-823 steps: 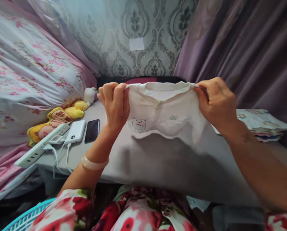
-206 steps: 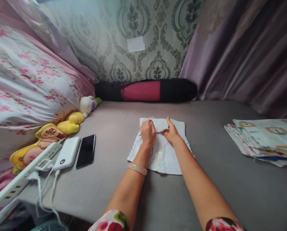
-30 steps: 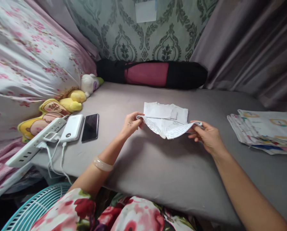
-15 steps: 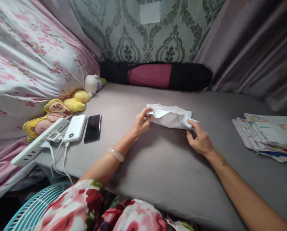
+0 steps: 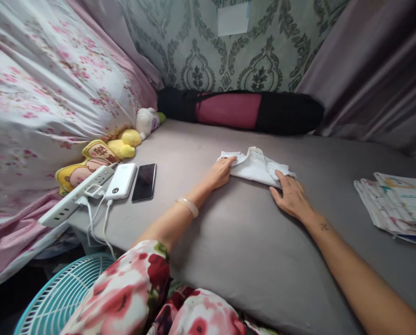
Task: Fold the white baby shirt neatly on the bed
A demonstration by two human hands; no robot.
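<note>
A folded white cloth (image 5: 254, 168), perhaps a garment, lies on the grey bed sheet (image 5: 225, 232) with one fold standing up along its far side. My left hand (image 5: 223, 171) rests on the cloth's left end, fingers stretched over its top; the thumb is hard to make out. At the opposite end, my right hand (image 5: 293, 195) is open, with its fingertips on the cloth's right edge and the thumb spread apart near the front corner. A pale bangle (image 5: 188, 207) circles my left wrist.
Left of the cloth lie a black phone (image 5: 144, 182), a white power bank (image 5: 121, 180) with cables and a power strip (image 5: 77, 195). Plush toys (image 5: 124, 143) line the left curtain. A black and maroon bag (image 5: 228, 109) spans the back. Folded cloths (image 5: 396, 204) are stacked right. A fan (image 5: 68, 293) stands below left.
The cloth has been lowered flatter onto the bed. My left hand has gone from pinching its corner to lying over it, and my right fingers have spread. The view has shifted left.
</note>
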